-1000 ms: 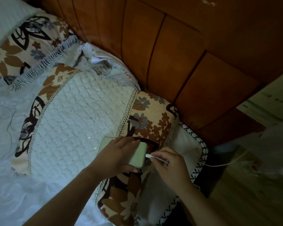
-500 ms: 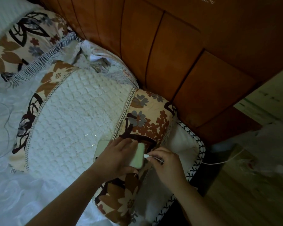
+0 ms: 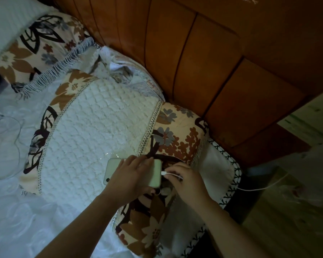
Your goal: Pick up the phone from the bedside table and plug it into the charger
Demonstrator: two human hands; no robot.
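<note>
A pale green phone (image 3: 112, 169) lies back side up on a flowered pillow (image 3: 101, 131), lengthwise left to right. My left hand (image 3: 132, 175) lies over its middle and grips it. My right hand (image 3: 185, 175) pinches the white charger plug (image 3: 163, 173) at the phone's right end; the plug touches the port edge. The white charger cable (image 3: 259, 188) runs from my right hand off the bed's right side toward the floor.
A brown padded headboard (image 3: 203, 62) stands behind the pillows. A second flowered pillow (image 3: 32, 47) lies at the far left. White sheets (image 3: 17, 211) hold a thin looped wire (image 3: 6, 138). A wooden floor (image 3: 287, 220) lies at the right, below the bed's edge.
Both hands stay on the phone and the plug. The plug has come a little closer against the phone's right end. The view has shifted slightly.
</note>
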